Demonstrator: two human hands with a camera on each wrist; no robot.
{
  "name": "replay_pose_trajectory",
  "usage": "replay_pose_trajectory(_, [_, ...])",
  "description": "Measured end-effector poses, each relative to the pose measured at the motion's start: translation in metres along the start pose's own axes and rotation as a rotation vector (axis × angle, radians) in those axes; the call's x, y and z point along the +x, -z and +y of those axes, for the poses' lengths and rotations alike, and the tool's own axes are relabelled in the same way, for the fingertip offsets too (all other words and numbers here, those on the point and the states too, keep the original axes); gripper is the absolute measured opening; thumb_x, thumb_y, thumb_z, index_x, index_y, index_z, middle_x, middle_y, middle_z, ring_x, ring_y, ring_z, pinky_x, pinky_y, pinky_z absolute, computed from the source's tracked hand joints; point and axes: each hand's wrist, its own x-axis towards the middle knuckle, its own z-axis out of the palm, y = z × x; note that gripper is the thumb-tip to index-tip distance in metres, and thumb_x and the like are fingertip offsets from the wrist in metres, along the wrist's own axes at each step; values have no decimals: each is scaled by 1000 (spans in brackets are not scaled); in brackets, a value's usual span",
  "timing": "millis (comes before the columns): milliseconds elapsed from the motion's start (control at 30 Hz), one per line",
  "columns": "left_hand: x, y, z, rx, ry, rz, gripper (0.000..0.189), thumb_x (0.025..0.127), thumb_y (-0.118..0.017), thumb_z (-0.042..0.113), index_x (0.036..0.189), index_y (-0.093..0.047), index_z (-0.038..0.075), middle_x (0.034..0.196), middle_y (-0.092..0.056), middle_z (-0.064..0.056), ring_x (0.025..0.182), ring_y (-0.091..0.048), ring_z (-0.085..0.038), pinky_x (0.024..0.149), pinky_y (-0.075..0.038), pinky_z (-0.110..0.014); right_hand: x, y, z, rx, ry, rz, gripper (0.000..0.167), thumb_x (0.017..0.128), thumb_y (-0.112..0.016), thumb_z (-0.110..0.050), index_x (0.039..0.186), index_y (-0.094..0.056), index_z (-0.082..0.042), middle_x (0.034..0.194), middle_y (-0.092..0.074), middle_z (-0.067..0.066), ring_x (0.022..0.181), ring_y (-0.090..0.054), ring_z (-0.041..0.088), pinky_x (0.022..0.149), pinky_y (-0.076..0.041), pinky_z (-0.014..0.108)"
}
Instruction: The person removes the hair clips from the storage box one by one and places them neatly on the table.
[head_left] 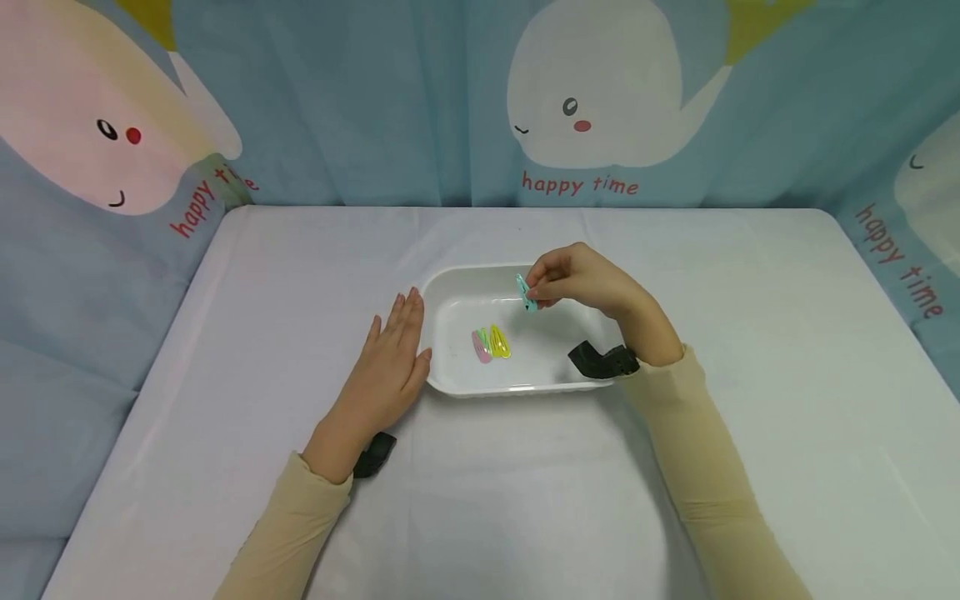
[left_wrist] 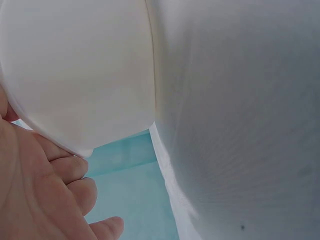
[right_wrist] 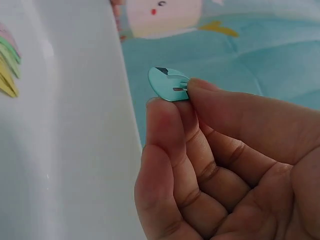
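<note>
Right hand (head_left: 588, 279) pinches teal clip (head_left: 522, 288) over white tray (head_left: 480, 389); left hand (head_left: 382, 371), fingers extended, touches the tray. Forearms (head_left: 712, 467) cropped below.

Tabletop (head_left: 810, 350): white covering, rounded far corners; a small dark speck (left_wrist: 243, 227) on its surface in the left wrist view.

Curtain (head_left: 390, 108): light blue fabric, softly folded, behind the far edge and along both sides.

Printed figures, whale-like, three: pink one (head_left: 82, 92) at left, shading to cream, with dark eye and red cheek; white one (head_left: 592, 75) at centre back, eye grey, cheek pinkish red; pale one (head_left: 933, 187), cut off at right.

Lettering, red, "happy time": left (head_left: 201, 210), centre (head_left: 551, 183), right (head_left: 900, 262).

Mustard-yellow patches, two: upper left (head_left: 153, 21), upper right (head_left: 757, 29).
</note>
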Motion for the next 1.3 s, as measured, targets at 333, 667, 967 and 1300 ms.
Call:
replay_pose_trajectory(333, [1,0,1,3,1,-5,62,100,-35,22,149,-8,-4,156,-8,-16,143,-8,-31,111,-9,-55,-10,8,5,37,30,37,13,89,-61,-2,94,-63,9,79,-66,9,79,-62,34,75,-52,31])
replay_pose_trajectory(667, [1,-1,-1,0,-8,2,63,100,-35,23,149,-7,-3,156,-8,-15,143,-8,-31,110,-10,-56,-17,19,10,58,1,102,12,87,-64,-3,93,-64,6,78,-66,7,78,-63,33,75,-53,33])
replay_pose_trajectory(967, [2,0,-1,-6,-5,-4,63,100,-35,23,150,-6,-3,156,-8,-15,144,-5,-28,111,-8,-55,-26,32,17,69,5,135,9,88,-62,-3,92,-64,5,78,-67,4,74,-64,21,74,-53,29])
replay_pose_trajectory(1300, [2,0,0,-4,3,-13,62,100,-36,23,149,-8,-4,156,-7,-15,144,-3,-27,111,-9,-55,-37,46,25,89,0,180,6,88,-63,-4,91,-67,0,77,-68,1,73,-65,19,72,-51,28])
